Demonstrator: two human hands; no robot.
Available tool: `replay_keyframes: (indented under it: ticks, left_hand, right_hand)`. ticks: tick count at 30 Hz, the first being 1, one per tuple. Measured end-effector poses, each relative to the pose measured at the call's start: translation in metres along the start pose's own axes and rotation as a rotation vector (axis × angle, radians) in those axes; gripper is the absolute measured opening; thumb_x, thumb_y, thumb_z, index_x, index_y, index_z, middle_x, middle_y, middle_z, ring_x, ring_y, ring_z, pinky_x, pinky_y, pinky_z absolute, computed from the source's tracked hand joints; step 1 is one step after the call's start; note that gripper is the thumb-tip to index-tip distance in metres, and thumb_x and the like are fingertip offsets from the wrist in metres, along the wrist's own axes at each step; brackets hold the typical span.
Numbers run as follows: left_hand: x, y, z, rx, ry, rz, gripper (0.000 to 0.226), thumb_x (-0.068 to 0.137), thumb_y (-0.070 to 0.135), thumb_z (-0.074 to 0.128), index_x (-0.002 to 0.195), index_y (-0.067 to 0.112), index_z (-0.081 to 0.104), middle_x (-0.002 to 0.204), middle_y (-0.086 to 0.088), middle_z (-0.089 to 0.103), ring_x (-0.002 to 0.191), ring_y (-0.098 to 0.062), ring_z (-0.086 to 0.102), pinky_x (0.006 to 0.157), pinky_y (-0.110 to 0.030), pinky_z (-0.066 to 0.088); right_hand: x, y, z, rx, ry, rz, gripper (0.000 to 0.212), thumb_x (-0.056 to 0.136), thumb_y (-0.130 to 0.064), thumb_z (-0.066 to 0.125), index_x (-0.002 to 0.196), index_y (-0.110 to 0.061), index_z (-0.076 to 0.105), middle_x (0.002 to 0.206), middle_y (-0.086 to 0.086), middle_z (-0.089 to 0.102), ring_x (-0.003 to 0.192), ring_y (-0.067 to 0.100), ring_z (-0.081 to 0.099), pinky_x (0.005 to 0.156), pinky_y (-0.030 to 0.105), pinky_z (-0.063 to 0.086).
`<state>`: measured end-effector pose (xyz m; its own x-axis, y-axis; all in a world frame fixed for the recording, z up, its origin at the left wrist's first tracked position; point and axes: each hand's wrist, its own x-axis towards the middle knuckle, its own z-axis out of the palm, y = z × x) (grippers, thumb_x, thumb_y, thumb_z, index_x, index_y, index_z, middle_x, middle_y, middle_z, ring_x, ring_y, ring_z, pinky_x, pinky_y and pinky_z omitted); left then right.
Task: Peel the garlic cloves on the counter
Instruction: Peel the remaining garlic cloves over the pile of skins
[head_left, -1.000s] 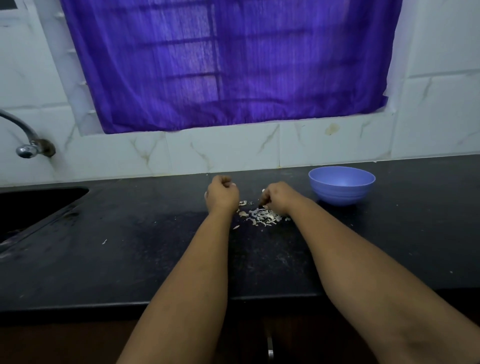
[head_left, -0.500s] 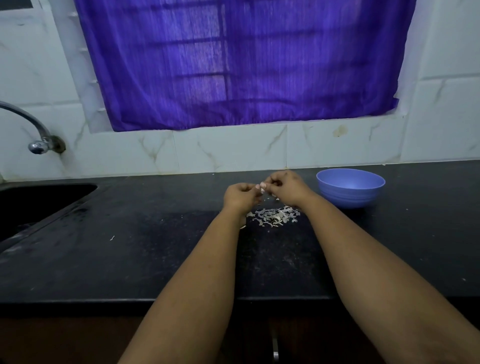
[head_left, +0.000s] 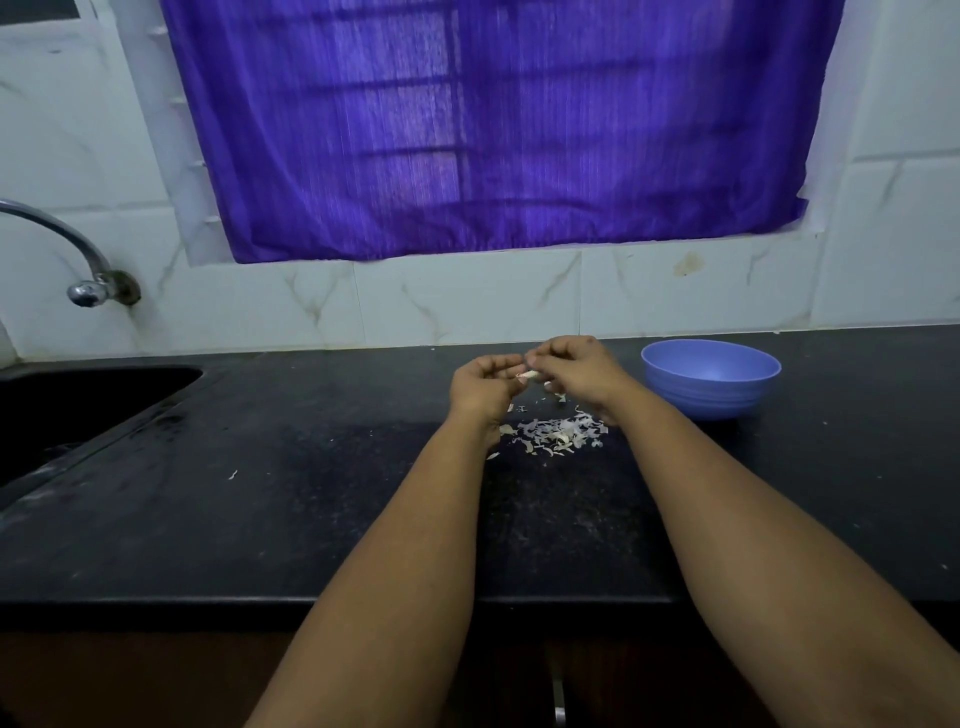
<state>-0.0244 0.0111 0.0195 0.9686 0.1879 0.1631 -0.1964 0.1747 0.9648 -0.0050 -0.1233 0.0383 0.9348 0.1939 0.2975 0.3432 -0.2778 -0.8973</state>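
Holding one garlic clove (head_left: 529, 374) above the bench (head_left: 260, 519), I pinch it between both hands: my left hand (head_left: 480, 387) grips its left end, my right hand (head_left: 574, 369) picks at the right end. Its long axis runs sideways between my fingertips. Loose skins (head_left: 556, 435) lie just below; the bowl (head_left: 710, 376) sits to my right.

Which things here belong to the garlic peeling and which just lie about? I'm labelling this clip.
Job: small pale garlic clove, pinched by left hand and right hand; heap of papery skins; black stone counter.

Lying about: blue plastic bowl; chrome tap; purple curtain.
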Motion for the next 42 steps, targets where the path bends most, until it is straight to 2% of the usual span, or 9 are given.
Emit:
replay_keyframes:
  ticks: [5, 9, 14, 19, 27, 32, 35, 38, 42]
  left_hand:
    - [-0.003, 0.004, -0.001, -0.053, 0.048, 0.04, 0.021, 0.078, -0.006, 0.073, 0.088, 0.01, 0.063, 0.083, -0.006, 0.067, 0.074, -0.011, 0.065, 0.052, -0.014, 0.05]
    - [-0.009, 0.01, -0.001, -0.191, -0.032, 0.041, 0.015, 0.082, -0.006, 0.069, 0.092, 0.003, 0.065, 0.07, -0.002, 0.07, 0.056, -0.003, 0.065, 0.051, -0.012, 0.047]
    - [-0.01, 0.013, -0.003, -0.253, -0.1, -0.006, 0.013, 0.084, 0.004, 0.07, 0.094, 0.012, 0.069, 0.077, 0.003, 0.074, 0.07, -0.004, 0.068, 0.065, -0.014, 0.049]
    - [-0.012, 0.015, -0.002, -0.19, -0.064, 0.007, 0.01, 0.087, 0.004, 0.067, 0.09, 0.014, 0.067, 0.078, 0.0, 0.068, 0.062, -0.005, 0.058, 0.047, -0.014, 0.035]
    - [-0.008, 0.003, 0.005, 0.19, -0.026, 0.119, 0.012, 0.097, 0.007, 0.051, 0.105, 0.014, 0.045, 0.111, -0.017, 0.059, 0.084, -0.019, 0.059, 0.059, -0.022, 0.051]
    - [-0.002, -0.001, 0.001, 0.515, 0.033, 0.197, 0.01, 0.097, 0.01, 0.05, 0.103, 0.013, 0.058, 0.099, 0.0, 0.058, 0.089, -0.014, 0.054, 0.072, -0.025, 0.045]
    - [-0.002, -0.003, -0.002, 0.724, 0.02, 0.199, 0.011, 0.095, 0.014, 0.052, 0.09, 0.015, 0.062, 0.095, -0.001, 0.068, 0.087, -0.017, 0.06, 0.076, -0.028, 0.047]
    - [-0.003, -0.002, -0.005, 0.796, 0.06, 0.191, 0.016, 0.097, 0.012, 0.048, 0.098, 0.013, 0.065, 0.091, -0.003, 0.073, 0.083, -0.014, 0.064, 0.072, -0.025, 0.05]
    - [-0.002, 0.0, -0.008, 0.898, 0.064, 0.145, 0.011, 0.085, 0.016, 0.069, 0.096, 0.015, 0.071, 0.094, -0.005, 0.074, 0.089, -0.018, 0.068, 0.078, -0.025, 0.054]
  right_hand:
    - [-0.004, -0.001, 0.0, 0.13, -0.022, -0.034, 0.008, 0.089, 0.0, 0.064, 0.089, -0.008, 0.068, 0.072, 0.007, 0.067, 0.063, 0.008, 0.061, 0.059, 0.013, 0.05]
    - [-0.004, -0.003, -0.004, 0.532, -0.123, 0.094, 0.008, 0.088, 0.005, 0.06, 0.093, 0.001, 0.065, 0.073, 0.006, 0.071, 0.067, 0.01, 0.068, 0.063, 0.016, 0.054]
    - [-0.009, -0.009, -0.011, 0.751, -0.23, 0.149, 0.011, 0.091, 0.004, 0.055, 0.095, -0.001, 0.064, 0.075, 0.005, 0.071, 0.069, 0.009, 0.069, 0.063, 0.015, 0.055]
    - [-0.01, -0.008, -0.011, 0.74, -0.281, 0.159, 0.015, 0.091, 0.001, 0.055, 0.103, -0.004, 0.064, 0.079, 0.007, 0.071, 0.071, 0.01, 0.069, 0.064, 0.016, 0.056]
    - [-0.012, -0.006, -0.002, 0.333, -0.254, 0.08, 0.018, 0.091, -0.004, 0.061, 0.107, -0.011, 0.062, 0.081, 0.012, 0.072, 0.072, 0.016, 0.07, 0.066, 0.022, 0.057]
    - [-0.007, -0.008, -0.008, 0.279, -0.01, 0.041, 0.01, 0.092, -0.007, 0.061, 0.101, -0.004, 0.064, 0.081, 0.011, 0.069, 0.065, 0.015, 0.068, 0.062, 0.018, 0.056]
    - [-0.006, 0.003, -0.015, -0.1, 0.104, -0.016, 0.009, 0.088, -0.013, 0.069, 0.097, -0.01, 0.071, 0.078, 0.002, 0.068, 0.065, 0.01, 0.06, 0.055, 0.009, 0.048]
    - [-0.005, 0.013, -0.016, -0.368, 0.139, -0.052, 0.006, 0.087, -0.017, 0.07, 0.09, -0.013, 0.073, 0.073, 0.001, 0.067, 0.058, 0.003, 0.056, 0.045, 0.003, 0.038]
    - [-0.001, 0.019, -0.01, -0.497, 0.082, -0.047, 0.007, 0.084, -0.008, 0.07, 0.087, -0.013, 0.074, 0.081, 0.008, 0.073, 0.07, 0.014, 0.065, 0.061, 0.018, 0.051]
